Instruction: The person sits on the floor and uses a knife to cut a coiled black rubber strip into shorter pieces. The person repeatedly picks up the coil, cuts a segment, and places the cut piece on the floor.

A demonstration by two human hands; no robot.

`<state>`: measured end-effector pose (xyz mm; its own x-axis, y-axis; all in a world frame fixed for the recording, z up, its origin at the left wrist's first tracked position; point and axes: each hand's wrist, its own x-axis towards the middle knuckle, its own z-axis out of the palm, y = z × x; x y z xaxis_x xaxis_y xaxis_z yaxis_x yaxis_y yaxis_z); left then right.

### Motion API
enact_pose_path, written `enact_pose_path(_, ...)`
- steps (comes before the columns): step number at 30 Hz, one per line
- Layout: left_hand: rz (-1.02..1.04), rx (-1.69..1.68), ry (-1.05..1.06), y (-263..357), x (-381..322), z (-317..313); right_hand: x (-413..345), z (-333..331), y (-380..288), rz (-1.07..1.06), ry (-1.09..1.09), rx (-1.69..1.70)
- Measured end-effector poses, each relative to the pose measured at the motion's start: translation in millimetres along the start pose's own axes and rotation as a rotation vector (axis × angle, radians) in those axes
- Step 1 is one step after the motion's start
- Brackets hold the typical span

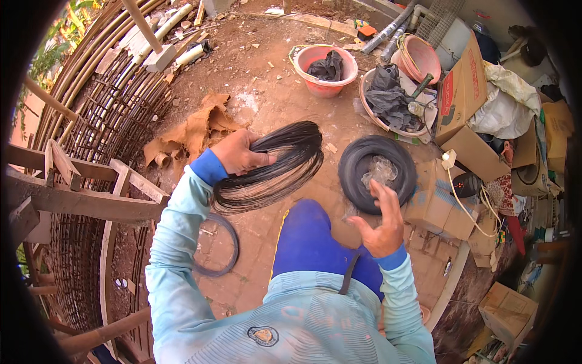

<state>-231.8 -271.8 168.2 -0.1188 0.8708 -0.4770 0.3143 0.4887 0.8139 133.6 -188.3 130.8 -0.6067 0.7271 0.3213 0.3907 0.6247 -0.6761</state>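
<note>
My left hand grips a loose bundle of thin black tie wire, bent into a long loop that stretches out to the right. Its thumb lies across the top of the strands. My right hand holds nothing, its fingers apart and raised. Just beyond that hand a thick coil of dark wire lies on the ground, with crumpled clear plastic wrap in its centre. A thinner wire coil rests on the paving under my left forearm.
Wooden beams and stacked rebar cages line the left. Orange-brown torn sacking lies ahead. A pink basin and a second basin hold black plastic. Cardboard boxes and a power cord crowd the right.
</note>
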Motion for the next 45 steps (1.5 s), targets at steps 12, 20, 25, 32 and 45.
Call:
enact_pose_path(12,0.294,0.333,-0.114,36.0,-80.3,109.2,16.9,16.5,-42.7,-0.287,-0.22,-0.041)
enact_pose_path(20,0.449,0.518,0.233,14.2,-71.9,163.4,-13.8,8.6,-16.3,-0.186,-0.18,-0.095)
enact_pose_path(25,0.378,0.222,0.135,27.3,-94.2,156.5,-10.7,-6.8,-32.1,-0.253,-0.083,0.037)
enact_pose_path(32,0.278,0.485,0.125,19.4,-101.2,133.3,-0.6,0.4,-16.4,-0.079,-0.306,-0.047)
enact_pose_path(45,0.293,0.364,-0.151,23.4,-91.6,123.3,4.2,-11.2,-20.1,-0.352,-0.303,-0.017)
